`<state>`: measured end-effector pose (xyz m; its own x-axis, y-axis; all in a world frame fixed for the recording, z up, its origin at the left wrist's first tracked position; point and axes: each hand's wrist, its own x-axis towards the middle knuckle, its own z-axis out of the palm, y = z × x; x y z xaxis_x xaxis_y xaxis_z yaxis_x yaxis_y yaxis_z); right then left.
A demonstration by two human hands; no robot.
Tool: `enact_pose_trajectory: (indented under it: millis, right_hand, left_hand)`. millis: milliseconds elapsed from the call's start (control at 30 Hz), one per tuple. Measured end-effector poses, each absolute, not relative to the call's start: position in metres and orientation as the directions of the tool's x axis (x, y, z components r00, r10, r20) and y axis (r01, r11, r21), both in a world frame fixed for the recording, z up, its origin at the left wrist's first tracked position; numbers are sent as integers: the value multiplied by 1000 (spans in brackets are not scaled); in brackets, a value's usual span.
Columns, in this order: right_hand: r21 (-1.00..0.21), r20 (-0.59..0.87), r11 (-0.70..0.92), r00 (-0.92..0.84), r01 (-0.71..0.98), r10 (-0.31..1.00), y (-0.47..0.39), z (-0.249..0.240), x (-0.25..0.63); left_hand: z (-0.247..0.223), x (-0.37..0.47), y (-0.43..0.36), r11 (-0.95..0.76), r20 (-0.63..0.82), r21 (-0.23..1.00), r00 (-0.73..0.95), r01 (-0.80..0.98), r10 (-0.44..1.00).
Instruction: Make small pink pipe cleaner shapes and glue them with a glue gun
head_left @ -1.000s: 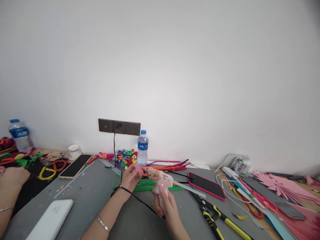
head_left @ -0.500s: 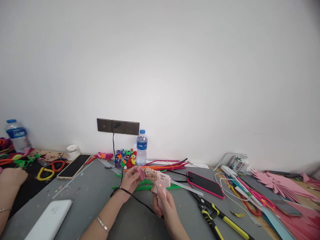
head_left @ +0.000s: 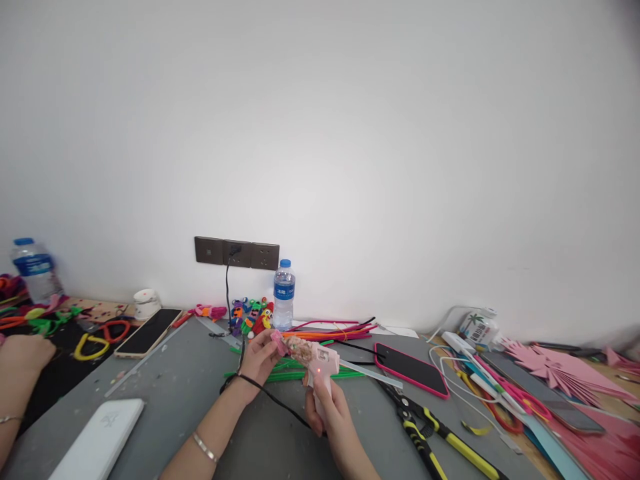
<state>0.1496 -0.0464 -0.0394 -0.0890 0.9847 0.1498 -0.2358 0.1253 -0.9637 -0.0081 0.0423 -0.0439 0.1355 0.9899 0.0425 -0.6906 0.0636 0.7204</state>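
Note:
My right hand (head_left: pixel 327 408) is wrapped round the grip of a pale pink hot glue gun (head_left: pixel 326 360), whose small red light is lit. A clear glue stick (head_left: pixel 373 375) juts out of its back end. Its nozzle end points left, towards a small fuzzy pink piece (head_left: pixel 279 341). The fingers of my left hand (head_left: pixel 259 363) pinch that piece close to the nozzle; whether they touch I cannot tell. The gun's black cord (head_left: pixel 275 399) runs across my left wrist. Behind the hands lie green pipe cleaners (head_left: pixel 295 370) on the grey mat.
Pliers (head_left: pixel 425 427) and a pink-cased phone (head_left: pixel 411 369) lie at right. Behind stand a water bottle (head_left: pixel 284 300) and small colourful figures (head_left: pixel 253 317). A white power bank (head_left: pixel 100 437) is front left. Another person's hand (head_left: pixel 25 360) rests at far left, near scissors (head_left: pixel 93 345).
The pink piece has turned and lifted slightly in my left fingers. The glue gun has shifted a little to the left.

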Motion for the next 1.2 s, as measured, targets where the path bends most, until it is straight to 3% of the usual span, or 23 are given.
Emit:
enact_pose_trajectory:
  millis: [1200]
  right_hand:
    - [-968,126,101,-95,-231,987,-43,-45,147]
  left_hand:
    - [-39,-13,45,9,13,636,23,-772,1000]
